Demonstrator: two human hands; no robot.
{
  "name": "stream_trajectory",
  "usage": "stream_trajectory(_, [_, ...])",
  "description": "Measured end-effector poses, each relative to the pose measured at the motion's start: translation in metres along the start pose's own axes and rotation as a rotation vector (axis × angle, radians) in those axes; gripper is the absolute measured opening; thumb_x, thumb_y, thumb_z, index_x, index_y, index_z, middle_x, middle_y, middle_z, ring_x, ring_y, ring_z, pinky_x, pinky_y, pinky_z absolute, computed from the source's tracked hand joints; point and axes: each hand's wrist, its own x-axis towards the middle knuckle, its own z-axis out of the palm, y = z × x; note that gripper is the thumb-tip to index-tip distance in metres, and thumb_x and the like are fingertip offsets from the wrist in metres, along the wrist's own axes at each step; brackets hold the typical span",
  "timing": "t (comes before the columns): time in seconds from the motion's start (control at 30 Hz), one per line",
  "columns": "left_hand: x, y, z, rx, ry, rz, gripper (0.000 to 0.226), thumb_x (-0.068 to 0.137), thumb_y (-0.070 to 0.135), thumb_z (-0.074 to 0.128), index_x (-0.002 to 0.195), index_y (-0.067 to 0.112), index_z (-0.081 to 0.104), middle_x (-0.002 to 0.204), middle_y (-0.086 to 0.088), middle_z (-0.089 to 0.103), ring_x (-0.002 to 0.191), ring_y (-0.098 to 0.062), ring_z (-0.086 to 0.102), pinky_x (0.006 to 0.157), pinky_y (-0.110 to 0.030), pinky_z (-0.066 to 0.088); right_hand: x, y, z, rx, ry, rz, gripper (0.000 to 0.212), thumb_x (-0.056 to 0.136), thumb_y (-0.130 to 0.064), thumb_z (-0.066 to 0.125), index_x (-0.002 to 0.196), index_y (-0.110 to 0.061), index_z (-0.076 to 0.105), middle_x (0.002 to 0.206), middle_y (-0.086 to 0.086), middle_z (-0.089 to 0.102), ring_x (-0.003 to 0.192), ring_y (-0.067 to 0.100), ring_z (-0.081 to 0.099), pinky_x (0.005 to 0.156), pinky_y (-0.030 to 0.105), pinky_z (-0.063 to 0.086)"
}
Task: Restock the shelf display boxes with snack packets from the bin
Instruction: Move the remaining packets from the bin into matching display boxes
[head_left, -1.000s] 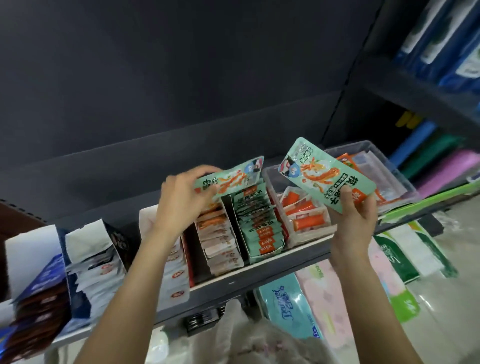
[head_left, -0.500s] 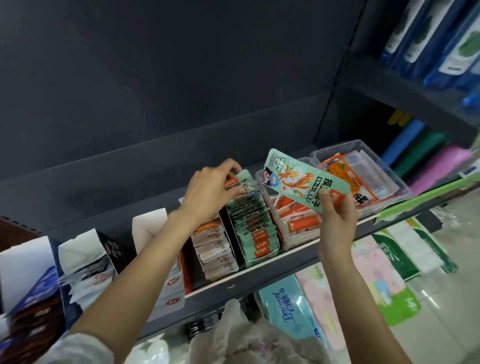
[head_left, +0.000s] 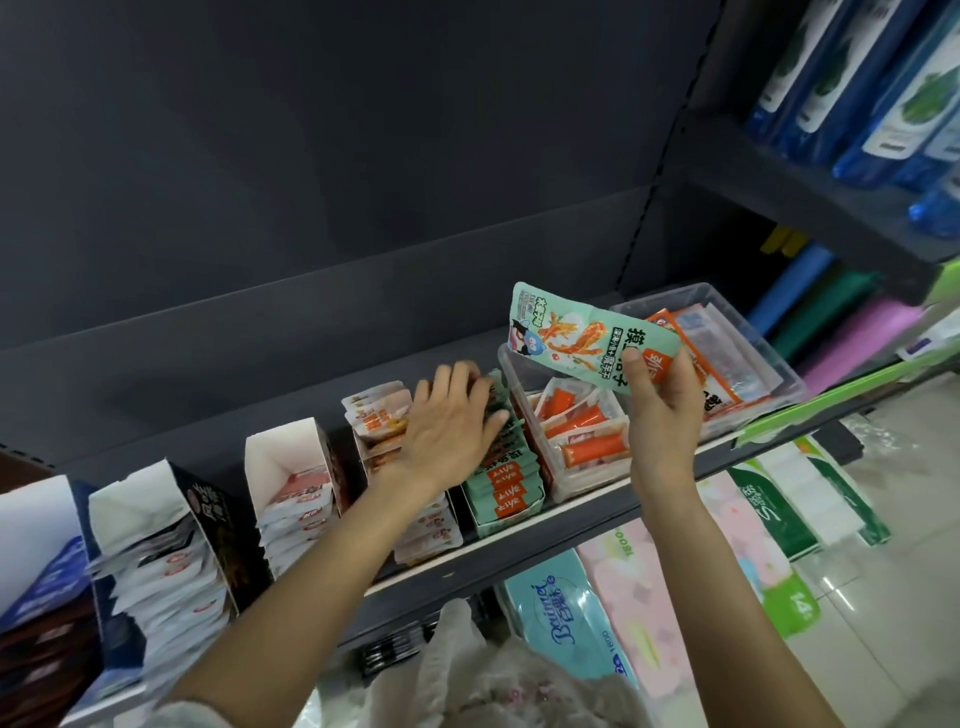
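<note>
My right hand (head_left: 661, 415) grips a mint-green snack packet (head_left: 576, 335) by its lower end, holding it up above the clear bin of orange packets (head_left: 582, 436). My left hand (head_left: 449, 428) lies flat with fingers spread on the row of green packets in the green display box (head_left: 506, 499), pressing them toward the back. The box's rear packets are hidden under that hand. A second clear bin (head_left: 727, 358) with orange and white packets sits at the shelf's right end.
More display boxes line the dark shelf (head_left: 587, 530): beige packets (head_left: 379, 415), white-red packets (head_left: 296, 493), a black box (head_left: 156, 561). Tissue packs (head_left: 561, 618) sit below. Blue bottles (head_left: 883, 93) stand on the upper right shelf. A plastic bag (head_left: 467, 675) hangs near me.
My left hand set its green packet into the green box and now presses flat on the row. My right hand with its packet shifted slightly left and up.
</note>
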Motion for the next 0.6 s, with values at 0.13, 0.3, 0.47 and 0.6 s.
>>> stream_trajectory(0.13, [-0.011, 0.004, 0.006, -0.032, 0.141, -0.1, 0.054, 0.094, 0.05, 0.045, 0.131, 0.011, 0.047, 0.132, -0.006, 0.041, 0.116, -0.021, 0.039, 0.092, -0.032, 0.034, 0.012, -0.008, 0.005, -0.172, -0.17, -0.13, 0.02, 0.096, -0.021, 0.053, 0.112, -0.009, 0.058, 0.1, -0.007, 0.065, 0.091, -0.005, 0.063, 0.066, 0.011, 0.049])
stream_trajectory(0.3, [-0.021, 0.0, 0.012, -0.029, 0.284, -0.145, 0.038, 0.086, 0.036, 0.064, 0.111, 0.007, 0.063, 0.112, -0.009, 0.054, 0.102, -0.025, 0.051, 0.083, -0.036, 0.043, 0.037, -0.024, 0.02, -0.362, -0.373, -0.319, 0.009, 0.098, -0.019, 0.05, 0.105, -0.017, 0.055, 0.094, -0.013, 0.064, 0.088, -0.005, 0.064, 0.065, 0.014, 0.051])
stream_trajectory(0.47, [-0.03, 0.001, 0.013, -0.056, 0.34, -0.096, 0.024, 0.083, 0.027, 0.069, 0.103, 0.015, 0.071, 0.106, -0.004, 0.058, 0.099, -0.023, 0.051, 0.083, -0.036, 0.044, 0.055, -0.016, 0.039, -0.404, -0.447, -0.381, 0.013, 0.098, -0.02, 0.051, 0.107, -0.015, 0.058, 0.091, -0.012, 0.065, 0.086, 0.004, 0.066, 0.068, 0.03, 0.057])
stream_trajectory(0.6, [-0.035, 0.002, 0.014, -0.082, 0.311, -0.118, 0.024, 0.086, 0.029, 0.066, 0.107, 0.019, 0.07, 0.102, -0.001, 0.064, 0.094, -0.022, 0.059, 0.081, -0.036, 0.045, 0.056, -0.001, 0.057, -0.591, -0.564, -0.607, 0.014, 0.096, -0.015, 0.053, 0.105, -0.011, 0.062, 0.092, -0.006, 0.066, 0.086, 0.01, 0.063, 0.069, 0.035, 0.054])
